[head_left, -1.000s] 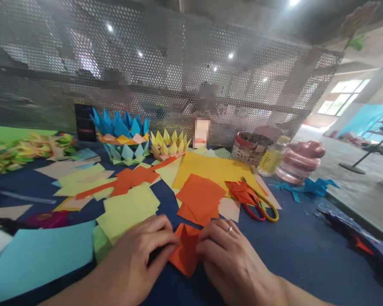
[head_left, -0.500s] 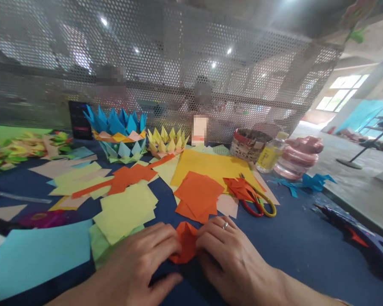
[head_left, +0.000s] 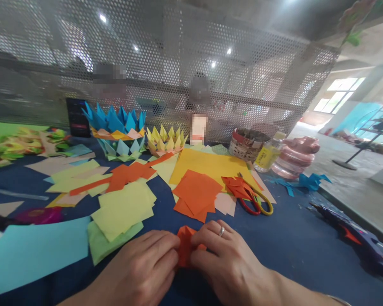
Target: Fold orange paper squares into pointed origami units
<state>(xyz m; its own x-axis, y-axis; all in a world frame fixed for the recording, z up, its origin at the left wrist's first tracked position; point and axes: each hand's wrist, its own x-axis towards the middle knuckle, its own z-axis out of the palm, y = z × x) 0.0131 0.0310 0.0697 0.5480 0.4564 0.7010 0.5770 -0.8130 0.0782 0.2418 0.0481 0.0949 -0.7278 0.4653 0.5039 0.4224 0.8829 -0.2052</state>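
A small folded piece of orange paper [head_left: 185,248] lies low in the middle of the head view, close to me. My left hand [head_left: 147,263] grips its left side, fingers closed, the thumb hidden behind the hand. On its right side my right hand [head_left: 225,255], with a ring on one finger, presses the paper with curled fingers. Just beyond both hands is a stack of orange paper squares [head_left: 197,193]. Yellow-green paper squares [head_left: 124,208] lie past my left hand. Scissors [head_left: 255,202] with red and yellow handles rest to the right, a folded orange piece [head_left: 239,187] over them.
Folded-paper crowns [head_left: 115,123] in blue and yellow stand at the back against a perforated metal screen [head_left: 166,59]. A glue gun [head_left: 351,236] lies at the right. A yellow-labelled bottle [head_left: 268,155] and a pink jug [head_left: 295,157] stand behind. Blue paper [head_left: 41,250] lies at the left.
Both hands have shifted slightly down and closer together on the orange paper, which now shows narrower between them. My left thumb, stretched out before, is now tucked from sight.
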